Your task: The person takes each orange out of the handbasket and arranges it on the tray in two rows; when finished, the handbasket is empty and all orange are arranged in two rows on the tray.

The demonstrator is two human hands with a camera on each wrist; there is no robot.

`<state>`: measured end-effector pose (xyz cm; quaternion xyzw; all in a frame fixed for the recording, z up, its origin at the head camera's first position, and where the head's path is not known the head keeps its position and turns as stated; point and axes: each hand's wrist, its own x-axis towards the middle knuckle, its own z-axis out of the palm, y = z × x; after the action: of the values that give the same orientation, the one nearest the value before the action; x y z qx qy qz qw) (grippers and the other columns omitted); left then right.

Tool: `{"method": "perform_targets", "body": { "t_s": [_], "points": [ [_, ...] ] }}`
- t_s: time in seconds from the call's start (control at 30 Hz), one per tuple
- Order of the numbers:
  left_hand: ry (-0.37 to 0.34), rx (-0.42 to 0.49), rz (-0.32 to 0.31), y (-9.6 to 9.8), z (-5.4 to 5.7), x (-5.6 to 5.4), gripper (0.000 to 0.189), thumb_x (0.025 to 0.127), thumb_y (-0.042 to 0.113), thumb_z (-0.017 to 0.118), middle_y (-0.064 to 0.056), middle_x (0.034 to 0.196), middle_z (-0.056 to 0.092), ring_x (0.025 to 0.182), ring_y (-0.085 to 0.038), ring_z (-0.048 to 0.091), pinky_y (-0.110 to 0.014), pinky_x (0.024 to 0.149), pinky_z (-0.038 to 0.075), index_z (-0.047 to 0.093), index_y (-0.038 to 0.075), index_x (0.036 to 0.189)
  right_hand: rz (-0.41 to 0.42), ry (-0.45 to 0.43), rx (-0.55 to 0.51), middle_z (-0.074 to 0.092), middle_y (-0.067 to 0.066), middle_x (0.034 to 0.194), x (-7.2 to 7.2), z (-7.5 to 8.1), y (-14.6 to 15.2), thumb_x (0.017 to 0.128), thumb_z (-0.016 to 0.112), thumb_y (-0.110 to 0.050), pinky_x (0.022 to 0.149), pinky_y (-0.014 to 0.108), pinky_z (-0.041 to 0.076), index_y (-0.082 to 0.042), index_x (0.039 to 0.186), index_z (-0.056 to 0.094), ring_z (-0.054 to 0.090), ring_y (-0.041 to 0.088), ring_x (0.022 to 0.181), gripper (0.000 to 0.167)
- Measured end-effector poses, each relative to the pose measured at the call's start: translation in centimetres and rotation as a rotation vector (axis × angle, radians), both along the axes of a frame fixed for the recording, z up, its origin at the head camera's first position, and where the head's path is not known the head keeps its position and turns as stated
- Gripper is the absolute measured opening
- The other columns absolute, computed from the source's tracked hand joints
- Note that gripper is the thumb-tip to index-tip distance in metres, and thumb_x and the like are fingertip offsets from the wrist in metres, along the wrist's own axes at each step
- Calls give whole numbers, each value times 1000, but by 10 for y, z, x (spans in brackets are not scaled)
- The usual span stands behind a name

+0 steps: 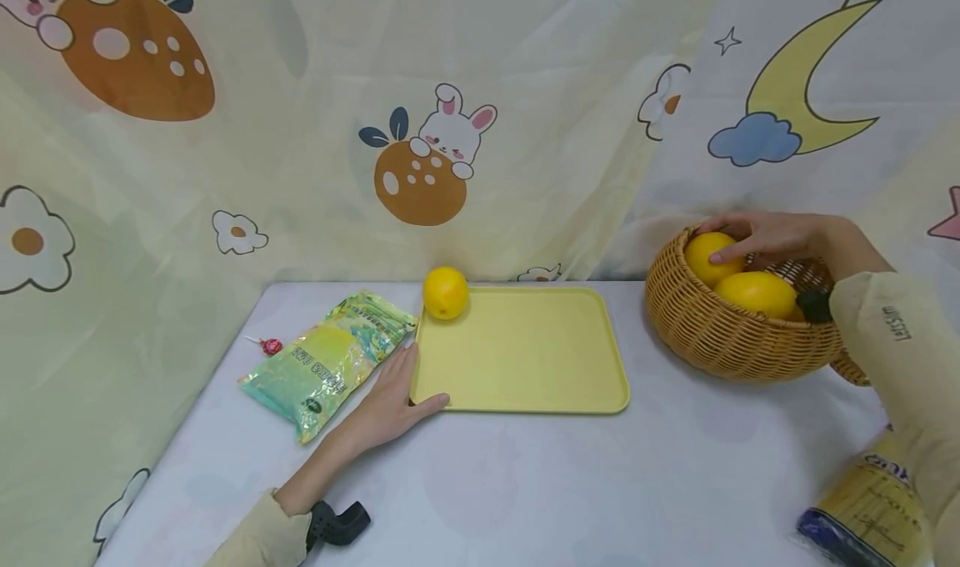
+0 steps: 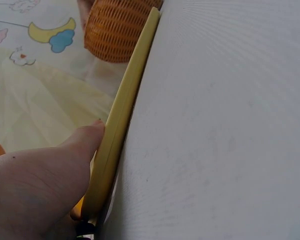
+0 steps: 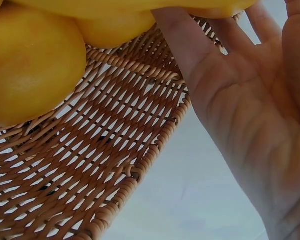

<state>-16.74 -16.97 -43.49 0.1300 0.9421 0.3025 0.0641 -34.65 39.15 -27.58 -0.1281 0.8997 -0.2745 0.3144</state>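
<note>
Sleeves (image 1: 255, 538): beige, reaching in from the lower left and right.
Left hand (image 1: 386, 404): spreading its thumb from its straight fingers, touching the near-left corner of the yellow tray (image 1: 521, 354).
Tray: lying on the white table (image 1: 525, 484).
Right hand (image 1: 783, 238): gripping a yellow fruit (image 1: 701, 263) between thumb and fingers, inside the basket (image 1: 720, 350).
Basket: standing right of the tray, holding another fruit (image 1: 757, 294) beside the gripped one.
Loose fruit (image 1: 446, 293): sitting at the tray's far-left corner.
Green packet (image 1: 330, 358): lying left of the tray, near a lollipop (image 1: 271, 347).
</note>
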Motion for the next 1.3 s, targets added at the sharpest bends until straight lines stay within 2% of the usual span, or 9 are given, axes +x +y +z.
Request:
{"method": "perform_targets", "body": {
  "t_s": [0.33,0.57,0.67,0.73,0.83,0.97,1.1,1.2,1.3],
  "points": [
    [9,-4,-4,0,-1,3,105,89,57,59,-20,163,1,152,-36,0,-54,123,8,3,-4,154,38,89,69,33,24,148,4,7,-4,96,57,-37,91,46,55,-10,149,26,49,34,119,67],
    [8,-7,-1,0,-1,3,105,89,58,59,-20,163,2,152,-36,0,-54,123,8,3,-4,154,13,135,100,41,23,143,9,24,5,98,53,-40,86,43,57,-13,151,25,62,28,104,66],
    [19,-6,-2,0,-1,1,105,89,57,59,-22,163,3,152,-38,0,-55,122,9,4,-5,153,4,172,85,37,23,145,10,30,10,99,50,-39,86,46,57,-15,153,22,60,27,106,65],
    [20,-10,-6,0,-1,1,105,89,58,59,-23,162,3,151,-39,0,-56,122,9,4,-5,153,-5,206,82,35,19,148,11,34,12,100,49,-39,86,43,58,-19,155,20,59,20,107,65],
    [24,-11,-10,-1,-1,0,105,90,58,58,-24,162,2,151,-40,0,-56,122,8,4,-6,153,-31,248,17,40,-3,143,13,39,13,102,47,-36,85,35,58,-25,156,17,58,5,105,63],
    [29,-8,-10,-1,1,-1,105,90,58,58,-23,162,2,151,-40,0,-56,122,8,4,-5,153,-54,255,-182,46,-26,128,16,48,7,104,44,-22,83,26,58,-27,157,17,61,-5,103,59],
    [26,-10,-13,0,4,-2,105,90,56,59,-23,162,2,151,-39,0,-55,122,8,3,-5,153,-43,287,-246,47,-25,129,20,58,-12,104,43,-18,82,19,56,-30,156,17,62,-4,104,59],
    [25,-14,-14,0,3,-1,104,90,56,59,-23,162,3,151,-39,0,-55,122,8,3,-6,153,-28,311,-237,47,-20,130,21,62,-34,103,45,-19,81,16,55,-31,155,21,61,-2,102,59],
    [23,-12,-11,0,2,-1,104,90,56,59,-22,162,3,151,-39,0,-55,123,7,4,-5,153,9,303,-281,50,-13,131,21,61,-60,103,46,-16,82,20,56,-30,154,25,63,5,99,57]
  ]
}}
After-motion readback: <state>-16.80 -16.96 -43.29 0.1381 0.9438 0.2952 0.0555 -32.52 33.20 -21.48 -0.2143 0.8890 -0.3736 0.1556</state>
